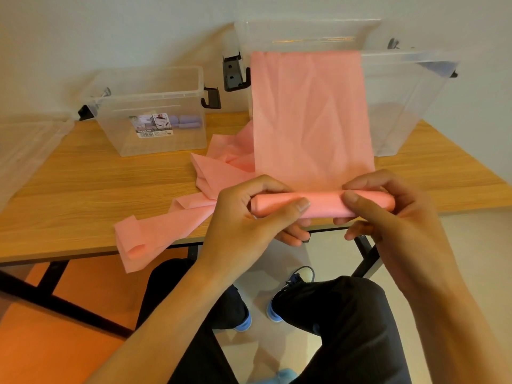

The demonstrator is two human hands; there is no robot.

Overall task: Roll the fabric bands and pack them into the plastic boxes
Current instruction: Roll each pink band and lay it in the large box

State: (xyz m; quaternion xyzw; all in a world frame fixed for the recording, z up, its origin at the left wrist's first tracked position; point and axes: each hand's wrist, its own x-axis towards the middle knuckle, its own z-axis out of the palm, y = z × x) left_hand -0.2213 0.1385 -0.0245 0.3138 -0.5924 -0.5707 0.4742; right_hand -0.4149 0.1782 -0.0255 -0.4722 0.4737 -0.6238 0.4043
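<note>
Setting: a plain pale wall stands behind a wood-grain desk (83, 176) on black metal legs.
Boxes: a small clear plastic box with black latches (177, 145) sits at the back left with pale purple fabric rolls (185, 121) inside; a larger clear plastic box (401, 106) stands at the back right.
Band: a long pink fabric band (310, 112) runs flat from the large box's near rim towards the person, its slack heaped on the desk and hanging off the front edge (whether it continues inside the box cannot be told).
Roll: the band's near end is wound into a pink fabric roll (324, 205), held just over the front edge of the desk.
Axis: the roll's long axis lies left to right across the view, and the unrolled length points away towards the wall.
Left hand: the left hand (249, 217) grips the roll's left end, its fingers (299, 205) curled round it.
Right hand: the right hand (393, 212) pinches the right end, its fingers (352, 199) closed on the fabric.
Risk: uneven turning by the two hands would likely cone the roll, and a loosened grip would let it spring open.
Risk: the twisted slack could snag and feed in creased, leaving a roll too fat to pack neatly.
</note>
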